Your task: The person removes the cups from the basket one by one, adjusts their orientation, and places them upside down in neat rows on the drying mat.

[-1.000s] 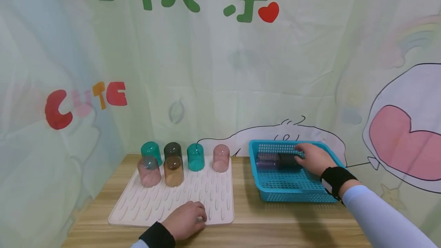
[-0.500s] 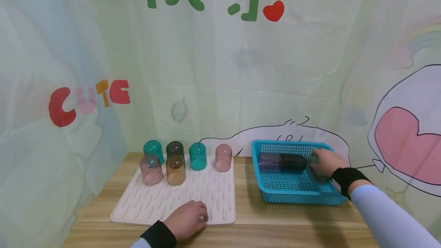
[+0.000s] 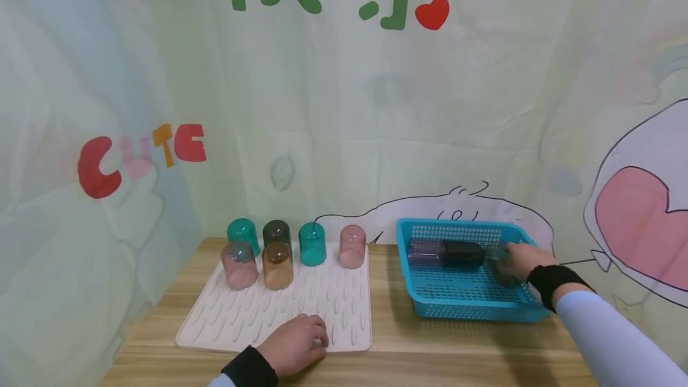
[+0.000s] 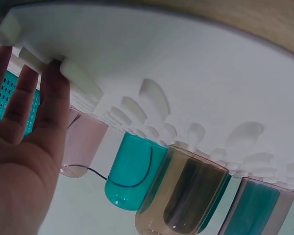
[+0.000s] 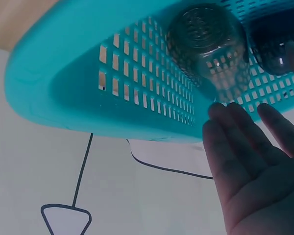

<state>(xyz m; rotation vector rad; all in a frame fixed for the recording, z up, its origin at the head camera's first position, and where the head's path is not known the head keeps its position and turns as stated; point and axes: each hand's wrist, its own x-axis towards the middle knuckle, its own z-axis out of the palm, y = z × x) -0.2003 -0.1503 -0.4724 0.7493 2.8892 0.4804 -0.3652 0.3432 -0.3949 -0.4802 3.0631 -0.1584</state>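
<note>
My right hand (image 3: 524, 261) reaches into the right side of a blue plastic basket (image 3: 478, 310). Its fingers are extended, with the fingertips right at a smoky grey see-through glass (image 5: 206, 36) lying there. To the left in the basket lie a black glass (image 3: 463, 254) and a purple glass (image 3: 426, 253), end to end. My left hand (image 3: 294, 344) rests with relaxed fingers at the front edge of a white ridged drying mat (image 3: 306, 297). Upside down on that mat stand several glasses, among them an amber one (image 3: 278, 267) and a pink one (image 3: 352, 248).
Teal glasses (image 3: 312, 245) and a dark grey glass (image 3: 276, 232) also stand along the mat's back. A strip of wooden table (image 3: 387, 309) separates mat and basket. Behind the table hangs a printed curtain (image 3: 333, 106).
My right hand has moved rightward in the basket, from the black glass over to the grey glass. The left hand stays in place at the mat's edge.
</note>
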